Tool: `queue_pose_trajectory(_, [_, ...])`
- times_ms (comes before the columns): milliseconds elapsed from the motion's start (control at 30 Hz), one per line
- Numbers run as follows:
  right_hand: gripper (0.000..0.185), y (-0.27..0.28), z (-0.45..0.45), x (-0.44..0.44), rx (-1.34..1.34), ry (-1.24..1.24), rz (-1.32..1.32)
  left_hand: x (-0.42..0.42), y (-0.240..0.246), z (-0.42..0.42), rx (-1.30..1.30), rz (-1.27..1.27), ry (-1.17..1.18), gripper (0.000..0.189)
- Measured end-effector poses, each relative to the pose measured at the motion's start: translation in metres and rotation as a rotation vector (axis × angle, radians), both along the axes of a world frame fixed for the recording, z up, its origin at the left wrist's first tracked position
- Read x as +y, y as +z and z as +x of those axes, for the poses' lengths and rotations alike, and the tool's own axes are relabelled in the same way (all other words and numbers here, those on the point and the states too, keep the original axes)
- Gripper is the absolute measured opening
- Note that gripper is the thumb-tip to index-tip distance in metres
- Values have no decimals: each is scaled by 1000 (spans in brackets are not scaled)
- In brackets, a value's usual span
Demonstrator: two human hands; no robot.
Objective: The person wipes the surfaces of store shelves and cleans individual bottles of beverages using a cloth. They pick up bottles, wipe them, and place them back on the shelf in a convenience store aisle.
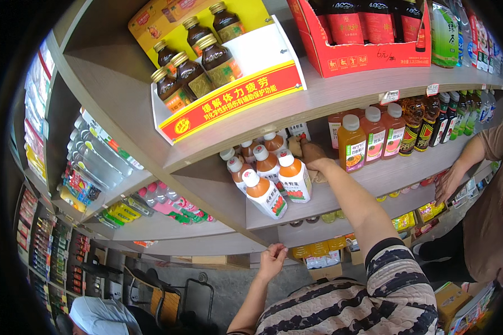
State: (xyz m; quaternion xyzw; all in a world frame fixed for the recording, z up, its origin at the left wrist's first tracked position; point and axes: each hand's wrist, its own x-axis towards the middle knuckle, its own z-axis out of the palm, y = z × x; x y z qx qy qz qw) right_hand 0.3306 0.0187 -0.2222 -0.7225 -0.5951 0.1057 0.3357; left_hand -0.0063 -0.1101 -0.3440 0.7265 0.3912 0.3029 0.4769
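Observation:
My right hand (313,155) reaches deep into the middle shelf (331,184), holding a beige cloth (317,176) against the shelf board. Part of the hand and cloth is hidden by shadow and by bottles. Just left of it stands a group of orange juice bottles (294,176) with white caps and white labels. To its right is a yellow-orange juice bottle (352,144), beside pink juice bottles (374,134). Loosely curled, my left hand (273,261) hangs below the shelf's front edge, with nothing visible in it.
Overhead, the upper shelf holds a display box (234,106) of brown glass bottles and a red carton (373,58). A co-worker (492,197) stands at the right, one arm toward the shelf. At lower left are a white-capped person (102,316) and a metal-framed cart (165,301).

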Motion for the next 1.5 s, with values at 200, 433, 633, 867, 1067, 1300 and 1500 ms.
queue_pose_trajectory(200, [44, -24, 11, -41, 525, 23, 278, 2, 12, 17, 63, 97, -42, 21])
queue_pose_trajectory(433, [47, -9, -17, -175, 194, 64, 482, 8, 50, 57, -11, 155, -172, 26])
queue_pose_trajectory(633, [43, 6, -40, -169, 149, 79, 504, -4, 68, 89, -99, 323, -50, 44])
queue_pose_trajectory(867, [41, -16, -39, -151, 774, 158, 194, 12, 92, 117, -119, -56, 4, 63])
queue_pose_trajectory(1067, [37, -26, -36, -156, 681, 135, 277, 21, 76, 135, -39, 5, -109, 74])
queue_pose_trajectory(1300, [40, -21, -19, -126, 425, -5, 380, 30, 112, 170, -64, -141, -97, 70])
queue_pose_trajectory(1500, [48, -30, -4, -68, 309, -155, 269, 87, 95, 203, -207, -215, -32, 60])
